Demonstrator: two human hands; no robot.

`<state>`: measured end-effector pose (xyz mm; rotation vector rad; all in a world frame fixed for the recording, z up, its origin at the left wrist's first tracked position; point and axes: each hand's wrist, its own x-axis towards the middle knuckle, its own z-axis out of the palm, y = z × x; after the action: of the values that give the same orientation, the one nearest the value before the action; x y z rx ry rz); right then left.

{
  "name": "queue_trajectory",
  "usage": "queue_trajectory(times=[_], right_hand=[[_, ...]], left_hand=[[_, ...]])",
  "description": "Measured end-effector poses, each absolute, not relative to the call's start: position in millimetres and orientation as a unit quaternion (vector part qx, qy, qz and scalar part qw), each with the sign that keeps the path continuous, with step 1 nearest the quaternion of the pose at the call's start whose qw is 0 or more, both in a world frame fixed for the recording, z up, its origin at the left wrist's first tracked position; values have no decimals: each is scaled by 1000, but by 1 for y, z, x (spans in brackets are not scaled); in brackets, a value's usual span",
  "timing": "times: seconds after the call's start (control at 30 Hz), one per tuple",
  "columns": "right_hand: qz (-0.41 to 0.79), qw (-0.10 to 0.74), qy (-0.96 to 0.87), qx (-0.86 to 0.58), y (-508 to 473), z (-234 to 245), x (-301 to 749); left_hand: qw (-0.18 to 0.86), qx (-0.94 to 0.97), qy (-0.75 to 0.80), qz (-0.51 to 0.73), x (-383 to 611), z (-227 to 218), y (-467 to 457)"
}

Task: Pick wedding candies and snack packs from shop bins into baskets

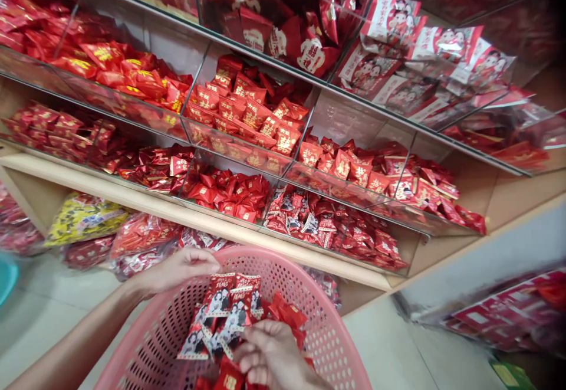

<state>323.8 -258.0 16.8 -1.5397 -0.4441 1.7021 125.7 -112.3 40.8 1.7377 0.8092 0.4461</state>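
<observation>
At six o'clock, a pink basket [283, 263] holds red packets [225, 319]. The left hand [177, 269] lies open on its rim; the right hand [269, 354] curls onto the packets, though whether it grasps one cannot be told. From nine to three o'clock, clear bins [247, 107] hold more red packets.

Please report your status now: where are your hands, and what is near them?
Left hand open at rim of pink plastic basket. Right hand down on red photo-printed packets inside. Clear display bins of red packets ahead.
</observation>
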Motion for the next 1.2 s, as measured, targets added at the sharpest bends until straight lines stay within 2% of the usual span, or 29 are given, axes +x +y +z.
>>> queue_trajectory(times=[0.33, 0.47, 0.63, 0.73, 0.8, 0.83, 0.9, 1.0, 1.1, 1.2], right_hand=[[697, 231, -287, -615, -247, 27, 321], [701, 215, -323, -598, -251, 32, 324], [654, 229, -408, -595, -238, 73, 341], [500, 349, -497, -617, -205, 94, 363], [290, 425, -560, -649, -176, 99, 377], [206, 437, -576, -659, -161, 99, 381], [102, 413, -594, -683, -137, 98, 386], [13, 329, -584, -742, -112, 100, 382], [-5, 256, -559, -788, -97, 102, 375], [15, 251, -543, -801, -87, 101, 372]], left_hand=[[541, 743, 348, 186, 125, 35, -109], [546, 738, 348, 191, 125, 33, -109], [544, 738, 348, 197, 125, 30, -108], [544, 735, 353, 197, 124, 28, -107], [545, 733, 356, 197, 124, 26, -107], [546, 732, 356, 198, 123, 25, -106], [548, 730, 355, 201, 122, 23, -105], [547, 732, 353, 202, 122, 21, -103], [548, 732, 351, 203, 123, 21, -102], [546, 732, 353, 203, 123, 21, -102]])
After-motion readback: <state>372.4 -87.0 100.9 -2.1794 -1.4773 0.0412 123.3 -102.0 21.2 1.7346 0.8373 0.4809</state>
